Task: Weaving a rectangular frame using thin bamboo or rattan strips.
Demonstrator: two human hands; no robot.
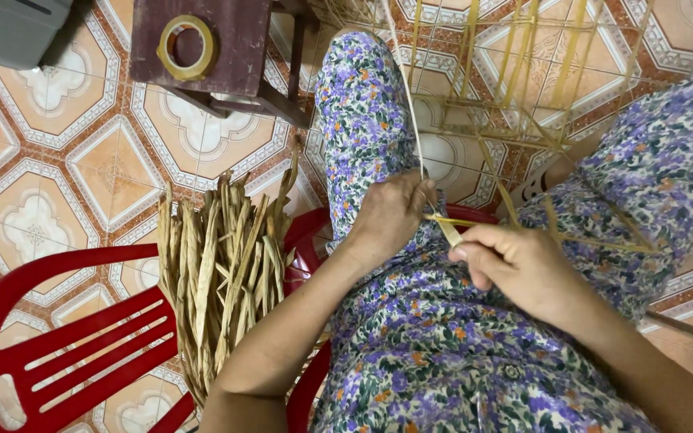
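- Your left hand (391, 215) rests on your left thigh, fingers curled shut around a thin pale strip (407, 96) that runs up and away from the hand toward the top of the view.
- Your right hand (515, 269) sits just beside it over your lap, thumb and fingers pinched narrow on the flat end of a yellowish strip (447, 231); that end lies between the two hands, touching both.
- More strips lead from your right hand up to an open woven frame (523, 72) of pale yellow strips, which stands over the tiled floor (58, 152) between your knees and leans against your right leg.
- You wear floral purple clothing (443, 353), which covers both legs and fills the lower middle of the view.
- A bundle of dried, tan leaf strips (218, 273) stands just beside your left forearm, its ends fanning upward; it leans by a red plastic chair (66, 345) at the lower left.
- Part of a second red plastic seat (306, 232) shows under your left leg.
- A dark wooden stool (234, 48) stands well apart at the top, with a roll of yellowish tape (188, 46) lying flat on it.
- A grey box-like thing (6, 28) shows in the top left corner; I cannot tell what it is.
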